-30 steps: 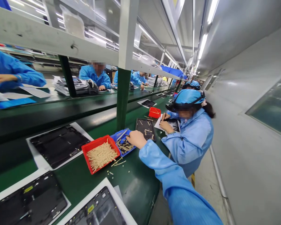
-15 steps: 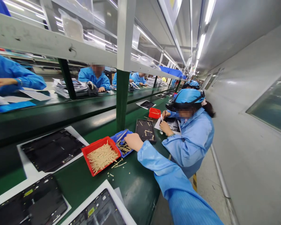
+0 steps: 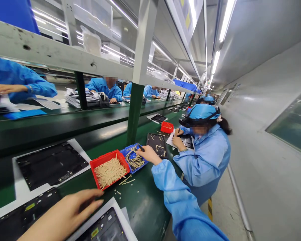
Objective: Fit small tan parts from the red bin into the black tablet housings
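My right hand (image 3: 149, 154) is closed on a pair of tweezers (image 3: 141, 147) over the blue tray (image 3: 144, 163); only their dark end shows clearly. Inside that tray lie thin pale strips and dark bits. Against its left side stands a red tray (image 3: 97, 180) heaped with pale strips (image 3: 110, 171). My left hand (image 3: 70, 209), slightly blurred, has come in at lower left with fingers stretched and thumb apart, holding nothing visible. It hovers between two black device panels, the left panel (image 3: 5, 217) and the front panel (image 3: 107, 226), each on white sheeting.
Another black panel (image 3: 52, 164) lies behind my left hand. Loose strips (image 3: 126, 180) are scattered on the green bench (image 3: 142, 204). A dark tray (image 3: 157, 144) and a co-worker (image 3: 203, 160) are close on the right. A green-and-white post (image 3: 135, 110) rises behind the trays.
My left hand has entered from the lower left. The tweezers that lay across the blue tray are now in my right hand. The view has shifted slightly.
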